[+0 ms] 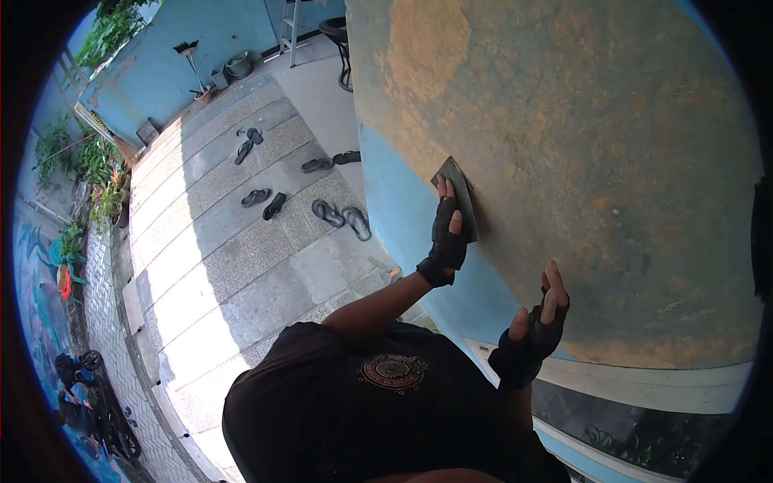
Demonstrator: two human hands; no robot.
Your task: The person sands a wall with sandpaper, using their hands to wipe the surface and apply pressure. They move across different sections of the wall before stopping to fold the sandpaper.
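Observation:
My left hand (448, 228), in a black fingerless glove, holds a dark flat sheet (462, 193) against the wall. Its fingers lie over the sheet, which touches the wall near the border between bare patchy plaster (555, 153) and light blue paint (394, 189). Lower and to the right is my right hand (535, 326), gloved the same way. Its fingers point up, the thumb stands apart from them, and nothing shows in its grasp. Whether its far side touches the wall cannot be made out.
Several dark sandals (328, 213) lie on the paved floor (266, 298) to the left. A broom (192, 64), a bucket (239, 64), a ladder (291, 32) and a dark chair (338, 40) stand at the back. A ledge (644, 386) runs below the plaster. Bicycle (109, 402) at lower left.

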